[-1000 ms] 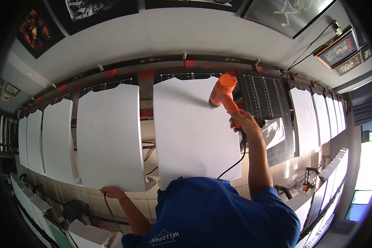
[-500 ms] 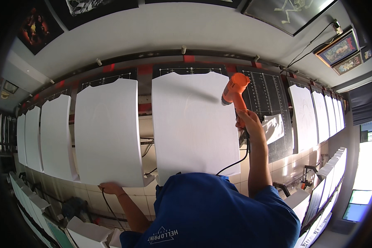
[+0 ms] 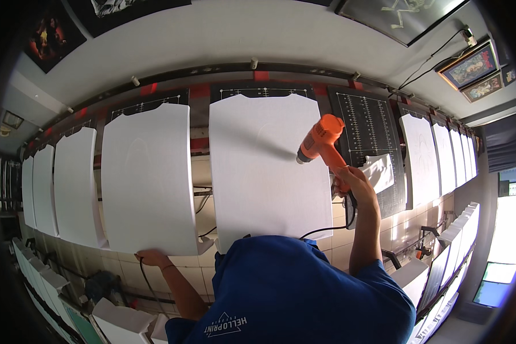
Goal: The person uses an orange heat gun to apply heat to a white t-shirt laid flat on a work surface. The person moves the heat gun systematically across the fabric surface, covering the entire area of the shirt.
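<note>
Close in, the left hand [image 3: 150, 257] sits at a white shirt panel's [image 3: 148, 189] lower edge, a dark cord [image 3: 148, 280] beside its fingers; whether they grip it, I cannot tell. Farther, the right hand's [image 3: 355, 182] fingers wrap an orange heat gun's [image 3: 322, 137] handle, its nozzle angled over the middle panel [image 3: 264, 189]. Beyond stands a grey wall [image 3: 229, 46].

The head camera, left one of a side-by-side pair, looks steeply down from above the person's blue shirt [image 3: 292, 286], which looms close at six o'clock. It faces forward over a row of white-covered boards [image 3: 269, 189] toward the grey wall [image 3: 212, 46] at twelve. A bright window [image 3: 509, 229] lies just past three. The wide fisheye view bends the row into an arc.
</note>
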